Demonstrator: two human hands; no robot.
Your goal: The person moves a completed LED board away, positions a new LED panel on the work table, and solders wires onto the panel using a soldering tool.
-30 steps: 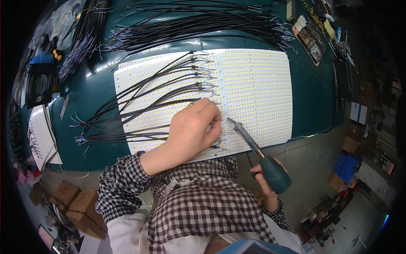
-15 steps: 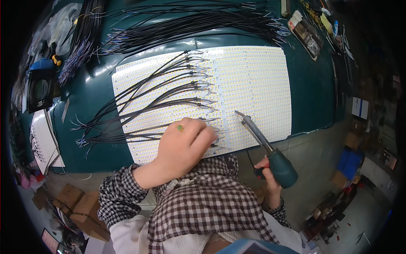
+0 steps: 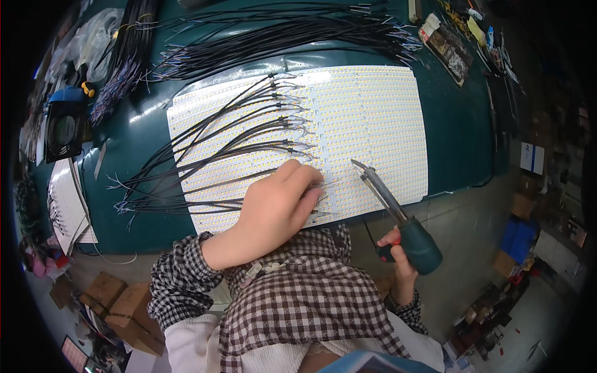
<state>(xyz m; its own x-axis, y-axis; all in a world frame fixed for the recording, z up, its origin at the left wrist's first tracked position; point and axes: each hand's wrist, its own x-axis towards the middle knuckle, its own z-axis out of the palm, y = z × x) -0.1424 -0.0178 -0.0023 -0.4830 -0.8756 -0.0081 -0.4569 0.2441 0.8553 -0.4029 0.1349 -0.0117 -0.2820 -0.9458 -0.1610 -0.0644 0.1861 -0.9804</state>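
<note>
A white LED panel [image 3: 392,130] with rows of small yellow LEDs lies on the table. Several black cables [image 3: 230,124] with stripped wire ends run across its left half to a middle strip. My left hand [image 3: 273,202] is over the panel's lower middle, thumb and fingers pinched on the end of a black cable [image 3: 233,180]; its wires poke out past the fingertips. In my right hand [image 3: 401,261] is a soldering iron [image 3: 420,245] with a green handle, gripped off the panel's near edge. Its metal tip points up-left, above the panel, apart from the wires.
Bundles of black cables [image 3: 280,40] lie along the far side of the green table [image 3: 460,143]. A dirty tray [image 3: 446,48] sits at the far right. To the left are a small fan [image 3: 64,130] and more white panels [image 3: 65,199]. Cardboard boxes [image 3: 134,314] stand on the floor.
My left hand has turned and its fingertips have shifted slightly up and right along the wires. The soldering iron has moved a little to the right, its tip farther from the middle strip.
</note>
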